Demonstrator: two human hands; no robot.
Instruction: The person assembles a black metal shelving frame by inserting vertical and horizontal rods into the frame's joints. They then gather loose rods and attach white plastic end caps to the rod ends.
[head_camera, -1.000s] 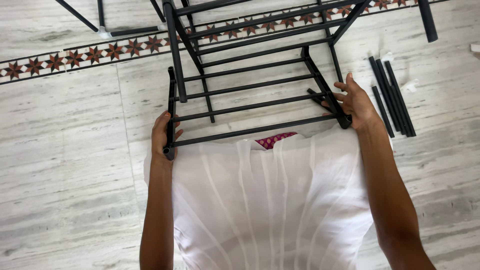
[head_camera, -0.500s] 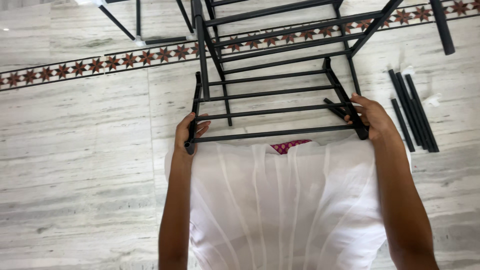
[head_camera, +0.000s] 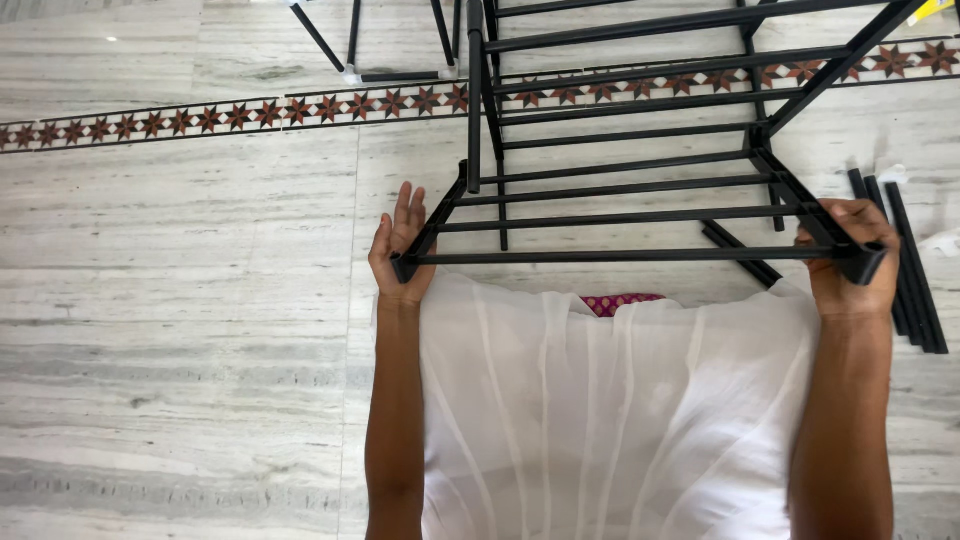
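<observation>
Two hands hold a black metal rack (head_camera: 640, 190) by its nearest corners. At one end the left hand (head_camera: 400, 255) lies flat against the corner joint, fingers stretched out. At the other end the right hand (head_camera: 850, 260) is wrapped tight round the corner. Just beyond that closed fist, loose black rods (head_camera: 915, 270) lie on the marble floor (head_camera: 180, 300).

2 hands (head_camera: 402, 250) on 1 black rack frame (head_camera: 640, 190); about 4 loose black rods (head_camera: 915, 270) at floor's right edge; 1 star-pattern tile border (head_camera: 200, 118).
</observation>
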